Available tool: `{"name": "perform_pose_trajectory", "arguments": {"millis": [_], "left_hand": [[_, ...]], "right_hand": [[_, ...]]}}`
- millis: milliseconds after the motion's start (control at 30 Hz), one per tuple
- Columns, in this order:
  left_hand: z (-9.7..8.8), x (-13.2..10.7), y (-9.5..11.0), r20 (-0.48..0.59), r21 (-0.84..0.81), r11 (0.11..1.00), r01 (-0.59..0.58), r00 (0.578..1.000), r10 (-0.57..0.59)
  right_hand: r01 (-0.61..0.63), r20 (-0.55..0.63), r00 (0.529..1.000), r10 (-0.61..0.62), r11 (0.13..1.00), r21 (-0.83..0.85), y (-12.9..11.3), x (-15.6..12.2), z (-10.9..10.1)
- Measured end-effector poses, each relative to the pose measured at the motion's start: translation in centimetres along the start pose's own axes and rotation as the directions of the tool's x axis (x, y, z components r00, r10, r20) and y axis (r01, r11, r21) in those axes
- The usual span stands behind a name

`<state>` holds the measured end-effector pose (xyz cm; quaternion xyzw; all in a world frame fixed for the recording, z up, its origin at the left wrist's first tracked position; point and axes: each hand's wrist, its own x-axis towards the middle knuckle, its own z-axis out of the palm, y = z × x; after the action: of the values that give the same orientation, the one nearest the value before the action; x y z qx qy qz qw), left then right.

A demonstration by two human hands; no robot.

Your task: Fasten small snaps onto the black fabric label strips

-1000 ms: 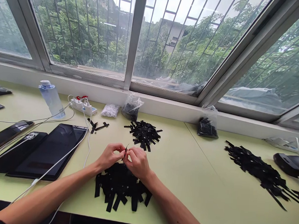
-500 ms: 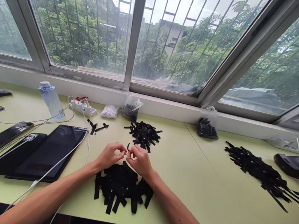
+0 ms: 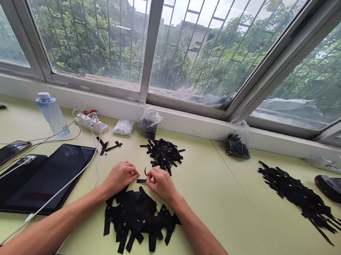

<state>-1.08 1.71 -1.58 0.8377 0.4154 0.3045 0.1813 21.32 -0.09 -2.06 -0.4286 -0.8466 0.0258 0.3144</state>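
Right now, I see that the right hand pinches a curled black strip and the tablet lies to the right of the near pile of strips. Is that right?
One part is off: the tablet lies to the left of the near pile of strips, as the head view shows. The right hand does pinch a curled black strip.

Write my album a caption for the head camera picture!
The right hand pinches a curved black strip near the left hand, beside a pile of black strips on a green table.

Bottle (image 3: 53,115) near power strip (image 3: 87,122); tablet (image 3: 53,174) lying flat.
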Motion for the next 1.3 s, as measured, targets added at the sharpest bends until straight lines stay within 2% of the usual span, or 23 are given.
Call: {"name": "perform_pose_trajectory", "arguments": {"millis": [133,300,500,667,900,1133,1300], "left_hand": [[-0.1,0.1,0.0,-0.001,0.062,0.998,-0.034,0.999,0.034],[-0.4,0.0,1.0,-0.077,0.094,0.995,-0.043,0.996,0.050],[-0.1,-0.5,3.1,-0.050,-0.066,0.997,-0.037,0.998,0.034],[-0.1,-0.6,3.3,-0.027,-0.158,0.987,0.000,1.000,-0.004],[-0.3,-0.5,3.3,-0.009,-0.381,0.923,0.062,0.997,-0.070],[-0.6,-0.4,3.3,0.009,-0.459,0.880,0.126,0.990,-0.138],[-0.8,-0.3,3.4,0.016,-0.466,0.868,0.169,0.983,-0.183]], "right_hand": [[-0.044,0.008,0.999,0.044,0.998,0.035,0.0,0.0,0.1],[-0.068,-0.055,0.996,0.070,0.997,0.041,-0.5,0.0,0.2],[-0.045,-0.141,0.988,0.054,0.997,0.067,-2.1,0.0,0.2],[-0.016,-0.180,0.983,0.031,0.997,0.081,-2.8,-0.1,0.4],[-0.094,-0.200,0.967,0.158,0.950,0.298,-3.1,0.1,0.3],[-0.174,-0.193,0.945,0.264,0.905,0.387,-3.1,0.2,0.1],[-0.138,-0.233,0.943,0.237,0.918,0.373,-3.2,0.1,0.0]]}}
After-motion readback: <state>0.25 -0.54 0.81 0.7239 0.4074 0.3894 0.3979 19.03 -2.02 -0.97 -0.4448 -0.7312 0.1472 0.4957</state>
